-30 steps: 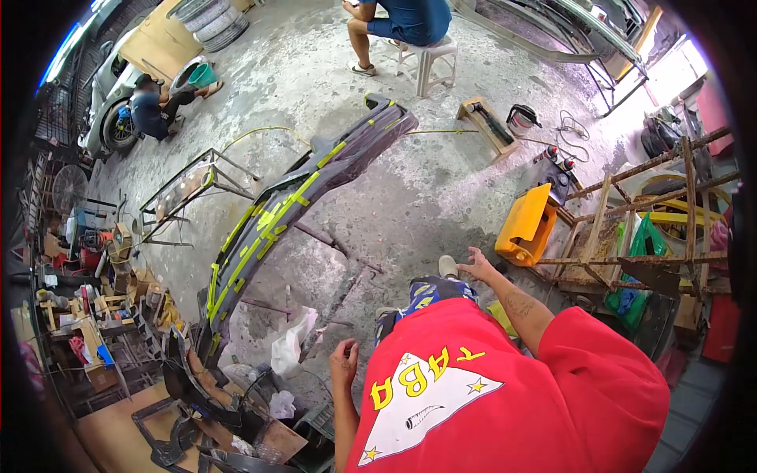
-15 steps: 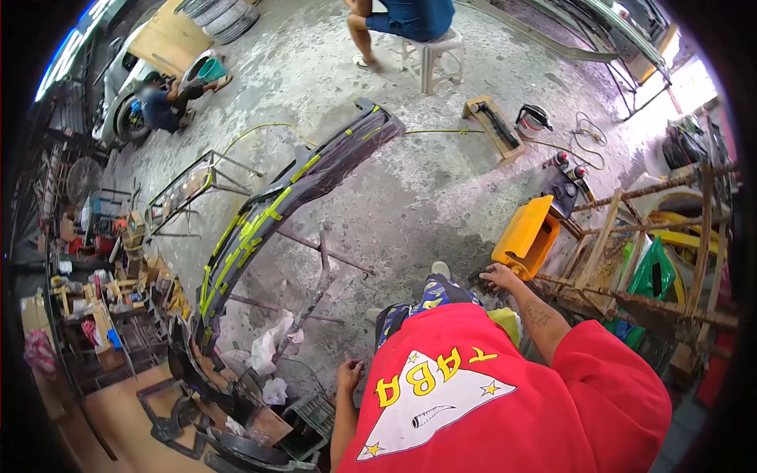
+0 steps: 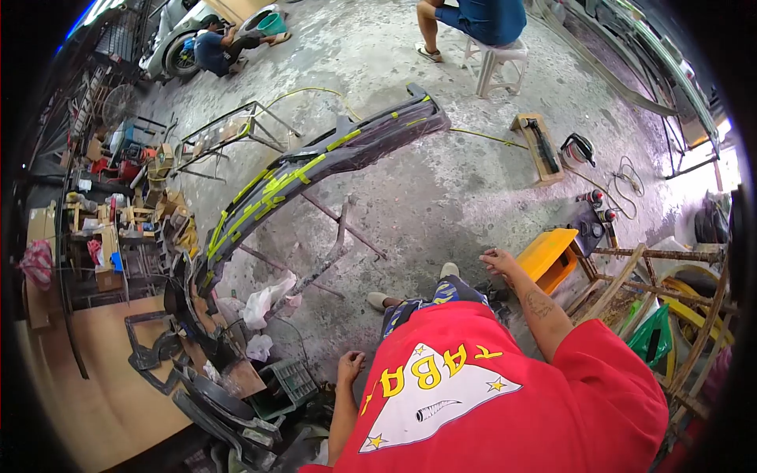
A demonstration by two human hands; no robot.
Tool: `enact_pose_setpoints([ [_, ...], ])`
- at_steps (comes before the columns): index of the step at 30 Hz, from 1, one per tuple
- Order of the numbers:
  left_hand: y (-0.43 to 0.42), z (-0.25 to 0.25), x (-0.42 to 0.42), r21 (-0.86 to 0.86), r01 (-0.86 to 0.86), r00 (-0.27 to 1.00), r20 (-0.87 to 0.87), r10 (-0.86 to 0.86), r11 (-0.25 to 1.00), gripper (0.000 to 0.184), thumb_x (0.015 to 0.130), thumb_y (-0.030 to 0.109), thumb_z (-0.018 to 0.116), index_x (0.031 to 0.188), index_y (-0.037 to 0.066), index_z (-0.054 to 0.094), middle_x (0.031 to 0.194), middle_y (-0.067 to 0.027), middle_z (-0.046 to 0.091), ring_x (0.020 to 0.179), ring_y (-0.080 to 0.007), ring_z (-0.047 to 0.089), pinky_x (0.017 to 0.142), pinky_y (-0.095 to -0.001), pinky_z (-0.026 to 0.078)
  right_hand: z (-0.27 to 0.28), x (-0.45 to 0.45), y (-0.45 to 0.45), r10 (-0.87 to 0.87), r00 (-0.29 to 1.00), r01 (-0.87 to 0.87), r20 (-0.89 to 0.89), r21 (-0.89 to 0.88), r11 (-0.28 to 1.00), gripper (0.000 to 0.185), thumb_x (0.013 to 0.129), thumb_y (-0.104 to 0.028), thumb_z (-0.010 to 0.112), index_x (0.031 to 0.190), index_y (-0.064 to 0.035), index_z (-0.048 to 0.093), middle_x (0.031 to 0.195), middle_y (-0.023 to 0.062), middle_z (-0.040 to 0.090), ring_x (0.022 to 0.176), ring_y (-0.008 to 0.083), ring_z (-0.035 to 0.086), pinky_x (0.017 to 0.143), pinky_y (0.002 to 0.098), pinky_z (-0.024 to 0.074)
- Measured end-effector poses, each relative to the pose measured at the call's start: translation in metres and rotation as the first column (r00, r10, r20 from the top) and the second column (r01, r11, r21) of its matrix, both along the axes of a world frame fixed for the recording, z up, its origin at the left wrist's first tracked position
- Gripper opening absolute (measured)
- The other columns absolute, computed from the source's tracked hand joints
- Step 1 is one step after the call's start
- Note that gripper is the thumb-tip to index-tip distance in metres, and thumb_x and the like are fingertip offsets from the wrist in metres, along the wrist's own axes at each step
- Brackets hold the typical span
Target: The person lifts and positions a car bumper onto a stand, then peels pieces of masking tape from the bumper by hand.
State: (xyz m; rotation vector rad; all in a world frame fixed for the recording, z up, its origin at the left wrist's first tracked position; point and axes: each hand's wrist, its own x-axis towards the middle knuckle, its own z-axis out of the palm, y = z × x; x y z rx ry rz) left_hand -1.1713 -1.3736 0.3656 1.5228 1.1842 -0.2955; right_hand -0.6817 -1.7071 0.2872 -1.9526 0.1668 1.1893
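My left hand hangs low at my left side, its fingers loosely bent with nothing seen in them. Out in front of my right hip, my right hand has its fingers partly stretched and holds nothing visible. Closest to it is a yellow-orange plastic container with an opening in its side, just to the right; in this view the forearm passes beside it. Ahead and left, a long curved car bumper, dark and masked with yellow-green tape and plastic film, rests on a metal stand.
A person in blue sits on a white stool; another person sits by a car wheel. A wooden box, spray-gun-like items with red caps and a rusty frame stand right. A green crate lies left.
My view has shifted, so the bumper, stool and people appear farther right. My right hand has moved forward, apart from the yellow-orange container it was beside. My left hand stays low.
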Motion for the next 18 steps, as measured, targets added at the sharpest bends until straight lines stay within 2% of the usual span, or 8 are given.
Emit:
enact_pose_setpoints([
  [5, -0.021, -0.022, -0.036, -0.068, -0.142, 0.988, -0.062, 0.138, 0.988, 0.026, 0.091, 0.022, 0.068, 0.103, -0.001, 0.068, 0.086, -0.0085, 0.07, 0.065, -0.0136, 0.064, 0.055, -0.0269, 0.051, 0.0, -0.002, 0.008, 0.053, 0.998, -0.052, -0.029, 0.038, 0.998, 0.054, 0.084, -0.039, 0.078, 0.123, -0.0048, 0.061, 0.096, 0.0041, 0.067, 0.071, 0.0138, 0.063, 0.058, 0.0307, 0.0536],
  [7, -0.027, -0.02, -0.039, -0.012, -0.099, 0.994, -0.056, 0.098, 0.995, 0.026, 0.091, 0.023, 0.068, 0.1, -0.002, 0.068, 0.084, -0.0081, 0.07, 0.063, -0.0139, 0.064, 0.054, -0.0275, 0.051, -0.01, -0.005, -0.001, 0.09, 0.996, -0.089, -0.023, 0.042, 0.995, 0.051, 0.085, -0.038, 0.077, 0.122, -0.0052, 0.062, 0.093, 0.0034, 0.067, 0.071, 0.0136, 0.063, 0.058, 0.0306, 0.0539],
  [8, -0.029, -0.021, -0.038, -0.005, -0.141, 0.988, -0.056, 0.141, 0.99, 0.026, 0.091, 0.023, 0.068, 0.1, -0.002, 0.068, 0.084, -0.0081, 0.07, 0.063, -0.0139, 0.064, 0.054, -0.0275, 0.051, -0.016, -0.006, -0.007, 0.106, 0.994, -0.105, -0.016, 0.041, 0.994, 0.05, 0.086, -0.037, 0.076, 0.121, -0.0054, 0.062, 0.091, 0.003, 0.067, 0.07, 0.0134, 0.063, 0.058, 0.0308, 0.0541],
  [10, -0.03, -0.024, -0.036, -0.069, -0.133, 0.985, -0.124, 0.124, 0.989, 0.026, 0.089, 0.023, 0.069, 0.098, -0.002, 0.069, 0.082, -0.0085, 0.07, 0.065, -0.0157, 0.067, 0.056, -0.0287, 0.054, -0.01, -0.007, -0.014, 0.154, 0.985, -0.155, -0.075, 0.001, 0.988, 0.049, 0.086, -0.037, 0.076, 0.121, -0.0067, 0.059, 0.094, 0.0035, 0.064, 0.074, 0.0137, 0.063, 0.061, 0.032, 0.0553],
  [12, -0.032, -0.038, -0.035, -0.064, -0.184, 0.979, -0.099, 0.177, 0.981, 0.027, 0.089, 0.023, 0.069, 0.098, -0.003, 0.069, 0.082, -0.0102, 0.071, 0.067, -0.0165, 0.068, 0.058, -0.0295, 0.055, -0.011, -0.011, -0.025, 0.135, 0.984, -0.138, -0.113, -0.019, 0.99, 0.046, 0.087, -0.038, 0.076, 0.116, -0.0065, 0.06, 0.099, 0.0046, 0.064, 0.075, 0.0152, 0.064, 0.06, 0.0332, 0.0558],
  [14, -0.036, -0.054, -0.028, -0.073, -0.191, 0.98, -0.068, 0.186, 0.979, 0.028, 0.088, 0.023, 0.069, 0.098, -0.003, 0.07, 0.083, -0.0118, 0.072, 0.068, -0.0174, 0.069, 0.06, -0.0303, 0.056, -0.002, -0.016, -0.035, 0.133, 0.985, -0.139, -0.114, -0.041, 0.989, 0.042, 0.087, -0.035, 0.074, 0.115, -0.0068, 0.061, 0.096, 0.005, 0.065, 0.073, 0.016, 0.064, 0.059, 0.0335, 0.0559],
  [16, -0.033, -0.068, -0.017, 0.036, -0.129, 0.991, -0.044, 0.13, 0.991, 0.03, 0.087, 0.023, 0.069, 0.099, -0.004, 0.071, 0.084, -0.0139, 0.073, 0.069, -0.0187, 0.07, 0.061, -0.0322, 0.057, 0.01, -0.018, -0.047, 0.107, 0.988, -0.114, -0.108, -0.059, 0.992, 0.038, 0.088, -0.033, 0.073, 0.113, -0.0071, 0.063, 0.094, 0.0054, 0.066, 0.072, 0.0168, 0.064, 0.058, 0.0338, 0.056],
  [18, -0.036, -0.074, -0.004, -0.011, -0.206, 0.979, 0.0, 0.206, 0.979, 0.033, 0.086, 0.025, 0.069, 0.1, -0.004, 0.072, 0.085, -0.0155, 0.074, 0.068, -0.0201, 0.07, 0.061, -0.0339, 0.057, 0.02, -0.018, -0.055, 0.092, 0.979, -0.098, -0.181, -0.022, 0.995, 0.038, 0.088, -0.032, 0.072, 0.115, -0.0067, 0.062, 0.098, 0.0072, 0.066, 0.076, 0.0194, 0.065, 0.058, 0.0344, 0.0565],
])
